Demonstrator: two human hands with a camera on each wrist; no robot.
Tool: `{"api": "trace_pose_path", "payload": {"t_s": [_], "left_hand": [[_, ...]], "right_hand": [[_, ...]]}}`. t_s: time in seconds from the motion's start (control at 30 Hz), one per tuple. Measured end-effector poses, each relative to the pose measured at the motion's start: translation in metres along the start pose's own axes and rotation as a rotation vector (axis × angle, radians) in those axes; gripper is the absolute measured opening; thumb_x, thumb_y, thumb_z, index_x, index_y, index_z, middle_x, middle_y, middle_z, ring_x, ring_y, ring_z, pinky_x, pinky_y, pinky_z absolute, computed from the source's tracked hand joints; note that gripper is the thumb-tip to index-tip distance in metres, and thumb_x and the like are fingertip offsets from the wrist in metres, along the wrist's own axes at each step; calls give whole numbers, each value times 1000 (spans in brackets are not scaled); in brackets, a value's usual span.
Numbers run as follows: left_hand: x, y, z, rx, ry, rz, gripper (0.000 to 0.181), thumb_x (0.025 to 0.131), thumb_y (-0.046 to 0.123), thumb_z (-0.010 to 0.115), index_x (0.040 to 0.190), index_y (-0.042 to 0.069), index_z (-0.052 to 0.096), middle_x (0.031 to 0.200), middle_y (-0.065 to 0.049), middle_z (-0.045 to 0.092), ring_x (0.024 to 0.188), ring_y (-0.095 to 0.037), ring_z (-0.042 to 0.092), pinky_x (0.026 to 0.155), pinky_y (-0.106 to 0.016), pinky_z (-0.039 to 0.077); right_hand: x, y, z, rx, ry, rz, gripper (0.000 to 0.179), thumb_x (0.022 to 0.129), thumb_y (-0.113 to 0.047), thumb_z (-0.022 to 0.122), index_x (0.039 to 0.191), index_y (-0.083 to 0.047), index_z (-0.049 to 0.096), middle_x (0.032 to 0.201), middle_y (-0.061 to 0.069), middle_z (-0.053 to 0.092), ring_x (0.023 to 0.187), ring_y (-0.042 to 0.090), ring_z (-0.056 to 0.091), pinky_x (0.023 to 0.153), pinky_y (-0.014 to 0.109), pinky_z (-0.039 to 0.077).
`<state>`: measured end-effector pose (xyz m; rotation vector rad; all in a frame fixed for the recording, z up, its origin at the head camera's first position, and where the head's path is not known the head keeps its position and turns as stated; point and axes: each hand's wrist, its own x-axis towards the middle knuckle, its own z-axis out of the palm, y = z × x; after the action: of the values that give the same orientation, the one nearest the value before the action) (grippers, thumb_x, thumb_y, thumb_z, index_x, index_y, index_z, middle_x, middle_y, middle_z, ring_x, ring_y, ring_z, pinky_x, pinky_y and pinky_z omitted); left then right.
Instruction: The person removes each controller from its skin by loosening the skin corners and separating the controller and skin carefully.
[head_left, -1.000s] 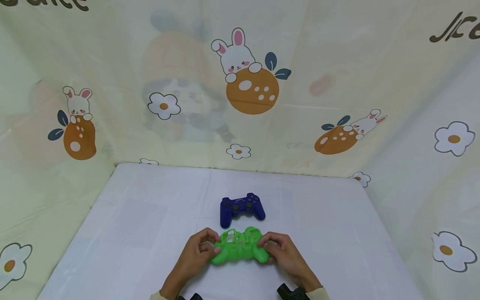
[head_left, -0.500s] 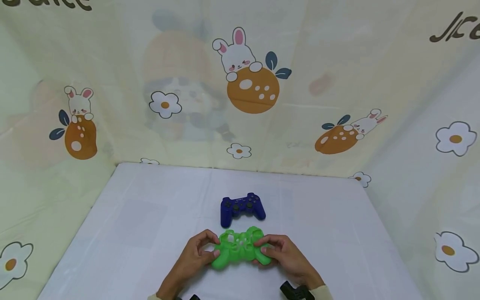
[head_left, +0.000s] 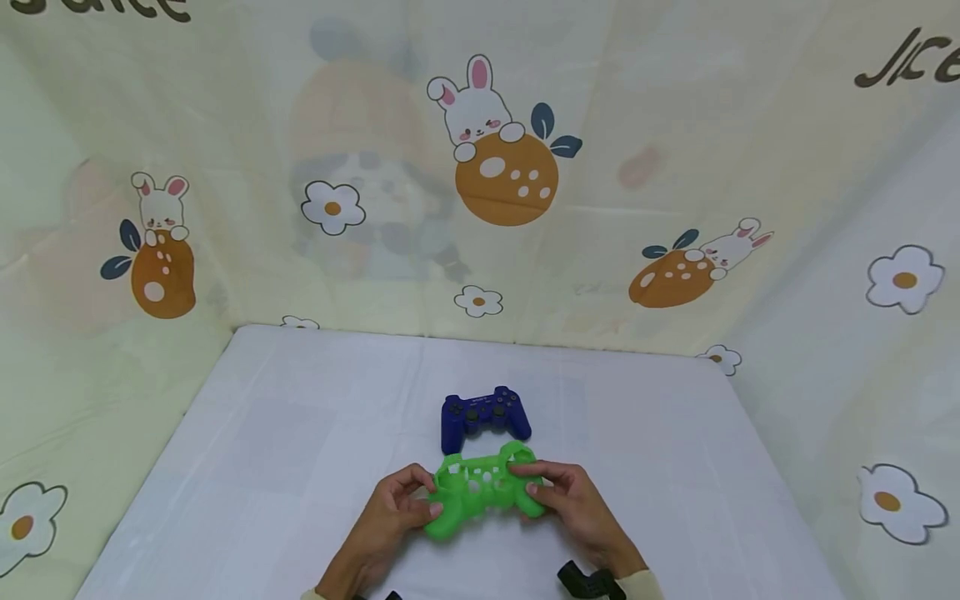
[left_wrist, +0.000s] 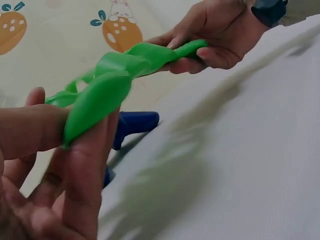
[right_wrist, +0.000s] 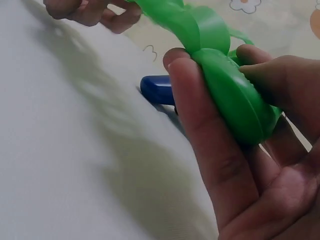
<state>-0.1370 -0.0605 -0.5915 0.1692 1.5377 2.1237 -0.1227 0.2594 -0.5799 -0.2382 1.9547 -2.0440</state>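
Note:
Both hands hold a bright green silicone controller cover (head_left: 480, 492) by its two grip ends, up off the table. It has cut-out holes and looks hollow. The left hand (head_left: 393, 504) pinches its left grip between thumb and fingers; the left wrist view shows that green grip (left_wrist: 97, 102) close up. On the other side the right hand (head_left: 573, 504) grips the right end, with the thumb on top and fingers beneath, as the right wrist view shows at the cover's grip (right_wrist: 235, 100). Just beyond the cover lies a dark blue game controller (head_left: 486, 414), untouched, face up.
A white-covered table (head_left: 322, 408) spreads around the hands. A cream curtain (head_left: 570, 275) printed with rabbits, oranges and flowers stands behind and at both sides. Dark wrist straps (head_left: 588, 581) sit at the sleeves.
The green cover has risen slightly and moved away from the body toward the blue controller, and its right end is tilted higher. Both hands keep their hold. The blue controller stays put.

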Motion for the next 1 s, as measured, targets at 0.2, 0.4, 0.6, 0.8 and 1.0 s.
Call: {"api": "trace_pose_path", "payload": {"t_s": [0.2, 0.4, 0.6, 0.8, 1.0], "left_hand": [[-1, 5, 5, 18, 166, 13, 37, 85, -1, 80, 120, -1, 71, 66, 4, 69, 62, -6, 64, 68, -22, 56], [0, 7, 9, 50, 362, 141, 36, 85, -4, 80, 121, -2, 75, 63, -3, 72, 62, -7, 63, 65, -23, 56], [8, 9, 10, 187, 419, 228, 34, 87, -6, 78, 117, 10, 79, 68, -8, 73, 58, -9, 63, 56, -19, 48], [12, 18, 11, 307, 403, 311, 38, 88, -7, 76, 116, 19, 80, 125, -3, 77, 70, -15, 75, 56, -19, 49], [12, 32, 8, 314, 375, 323, 39, 90, -7, 76, 120, 19, 78, 133, 0, 73, 76, -16, 77, 59, -22, 53]], "right_hand": [[2, 3, 3, -9, 66, 11, 41, 103, -11, 68, 140, 7, 63, 152, 12, 61, 103, 15, 77, 83, 32, 64], [10, 7, 15, 6, 199, -46, 44, 101, -11, 72, 140, 6, 64, 158, 26, 51, 90, 24, 81, 75, 36, 65], [17, 6, 29, 57, 277, -74, 48, 100, -10, 72, 145, 2, 61, 162, 24, 47, 80, 31, 81, 61, 30, 63], [23, 2, 32, 21, 287, -96, 47, 101, -12, 72, 147, -7, 62, 162, 17, 50, 78, 28, 81, 57, 29, 61], [30, -8, 32, -29, 246, -140, 44, 103, -15, 70, 146, -7, 63, 160, 17, 52, 81, 28, 81, 60, 34, 62]]}}
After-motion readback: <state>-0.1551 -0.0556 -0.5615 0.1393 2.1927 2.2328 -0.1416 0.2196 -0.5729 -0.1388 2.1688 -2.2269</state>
